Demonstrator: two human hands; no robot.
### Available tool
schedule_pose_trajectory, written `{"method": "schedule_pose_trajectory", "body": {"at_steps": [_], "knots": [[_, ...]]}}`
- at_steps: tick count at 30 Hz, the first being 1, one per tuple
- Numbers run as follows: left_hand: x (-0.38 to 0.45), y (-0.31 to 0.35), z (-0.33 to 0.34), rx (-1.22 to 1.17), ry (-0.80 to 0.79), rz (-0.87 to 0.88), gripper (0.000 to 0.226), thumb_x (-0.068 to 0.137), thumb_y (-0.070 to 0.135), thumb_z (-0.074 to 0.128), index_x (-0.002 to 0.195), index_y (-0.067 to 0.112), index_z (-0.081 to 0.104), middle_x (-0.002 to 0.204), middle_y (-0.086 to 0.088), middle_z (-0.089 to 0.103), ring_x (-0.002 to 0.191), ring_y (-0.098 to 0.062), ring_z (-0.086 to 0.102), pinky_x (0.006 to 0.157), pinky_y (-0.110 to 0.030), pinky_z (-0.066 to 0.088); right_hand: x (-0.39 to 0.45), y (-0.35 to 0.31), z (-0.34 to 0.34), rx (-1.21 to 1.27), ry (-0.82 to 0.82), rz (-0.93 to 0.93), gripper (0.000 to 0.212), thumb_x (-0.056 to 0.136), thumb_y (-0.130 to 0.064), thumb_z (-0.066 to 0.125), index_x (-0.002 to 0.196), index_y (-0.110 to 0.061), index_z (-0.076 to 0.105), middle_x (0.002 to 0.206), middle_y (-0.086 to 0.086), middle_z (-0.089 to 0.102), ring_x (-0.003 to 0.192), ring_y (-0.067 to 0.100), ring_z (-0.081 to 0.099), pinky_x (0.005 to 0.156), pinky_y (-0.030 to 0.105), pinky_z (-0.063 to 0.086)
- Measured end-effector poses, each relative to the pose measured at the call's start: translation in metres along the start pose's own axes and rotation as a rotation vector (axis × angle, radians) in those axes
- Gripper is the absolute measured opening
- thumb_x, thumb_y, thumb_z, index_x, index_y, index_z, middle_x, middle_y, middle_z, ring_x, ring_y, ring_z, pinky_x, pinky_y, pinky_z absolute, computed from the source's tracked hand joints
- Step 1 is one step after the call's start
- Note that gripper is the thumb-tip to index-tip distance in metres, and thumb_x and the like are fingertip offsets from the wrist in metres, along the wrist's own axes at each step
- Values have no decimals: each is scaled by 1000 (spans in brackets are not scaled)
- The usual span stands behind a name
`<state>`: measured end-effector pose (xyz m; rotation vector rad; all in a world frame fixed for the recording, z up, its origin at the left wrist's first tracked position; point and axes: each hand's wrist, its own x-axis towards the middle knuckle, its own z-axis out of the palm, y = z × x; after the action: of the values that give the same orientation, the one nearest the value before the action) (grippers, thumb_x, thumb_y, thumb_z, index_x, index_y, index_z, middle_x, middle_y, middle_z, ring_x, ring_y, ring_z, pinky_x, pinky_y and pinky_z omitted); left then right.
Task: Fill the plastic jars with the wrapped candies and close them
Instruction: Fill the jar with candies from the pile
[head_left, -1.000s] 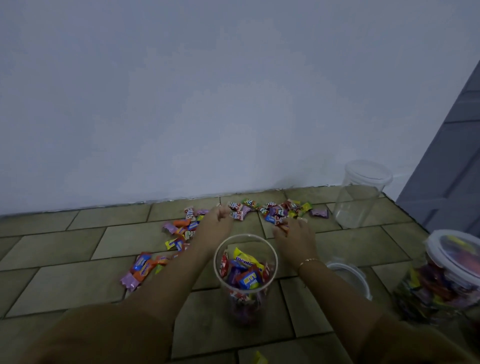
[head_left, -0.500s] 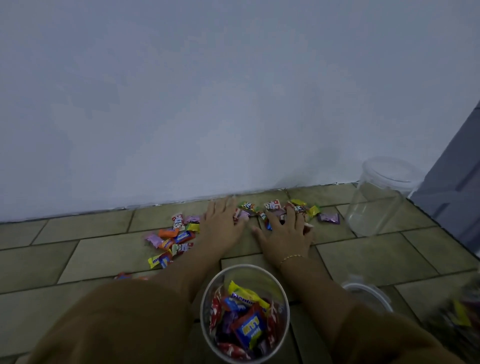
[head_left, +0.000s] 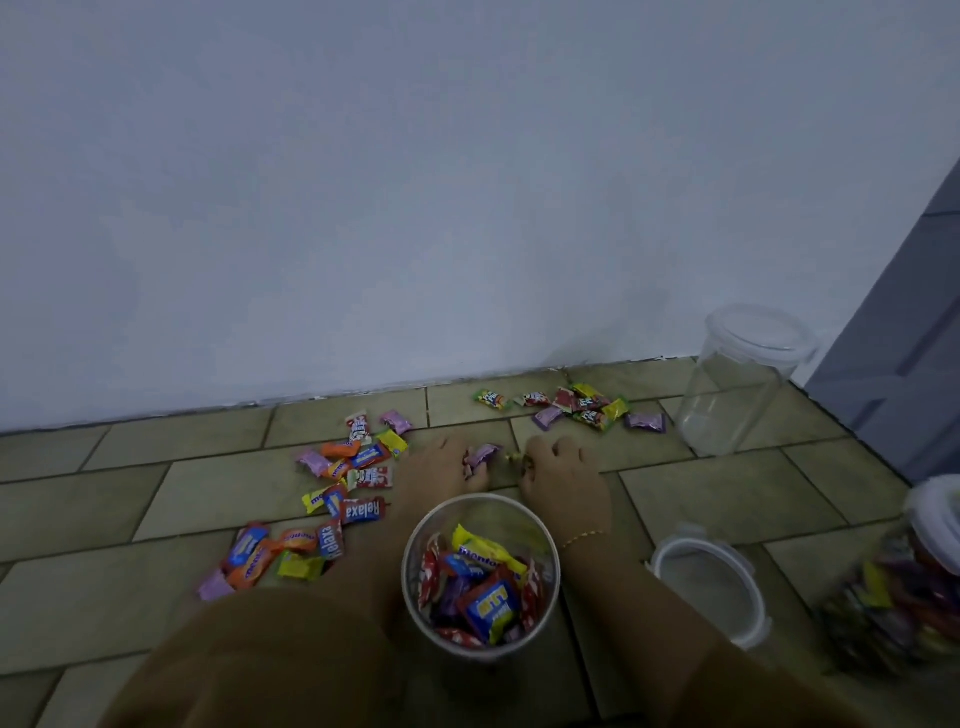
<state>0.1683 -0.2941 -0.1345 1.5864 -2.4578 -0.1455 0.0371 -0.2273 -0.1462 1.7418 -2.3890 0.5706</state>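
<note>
Step in hand: gathering. Scattered bright wrapped candies (head_left: 332, 499) lay on tan floor tiles (head_left: 156, 499). Left hand (head_left: 441, 470) clenched round a purple candy (head_left: 480, 454); right hand (head_left: 563, 475) curled on small sweets, approx. Open clear plastic jar (head_left: 480, 574), part-filled, stood nearest, w/ loose white-rimmed lid (head_left: 709, 587) beside. Next: lift both handfuls, drop into jar mouth.

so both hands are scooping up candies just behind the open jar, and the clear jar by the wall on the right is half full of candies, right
Not quite. In the head view the clear jar by the wall is empty, with its lid on. The rest holds: the left hand and right hand curl their fingers round candies just behind the open jar, which is the one partly filled.
</note>
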Motion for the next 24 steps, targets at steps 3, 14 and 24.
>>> {"method": "schedule_pose_trajectory", "body": {"at_steps": [3,14,24], "knots": [[-13,2,-16,-140,-93,-123,21,95,32,48,98,12,54,92,-1,56,88,-19,53,71,-26,33,-7,7,-11,156,-128,35,30,92,-19,46,121,-16,52,112,10,52,101,25,50,76,34,46],[-77,-17,-65,-1192,222,-465,13,88,16,63,100,19,58,84,-9,64,72,-29,60,69,-44,52,-50,9,-91,1902,-121,1030,19,91,-14,55,74,-9,50,61,9,49,37,12,47,34,17,38],[-124,-8,-111,-2006,328,-505,31,90,27,38,61,17,44,52,2,38,30,-10,23,39,-16,20,-83,2,-123,2285,-328,980,30,91,-40,51,75,-16,54,77,12,57,65,22,57,40,21,49]]}}
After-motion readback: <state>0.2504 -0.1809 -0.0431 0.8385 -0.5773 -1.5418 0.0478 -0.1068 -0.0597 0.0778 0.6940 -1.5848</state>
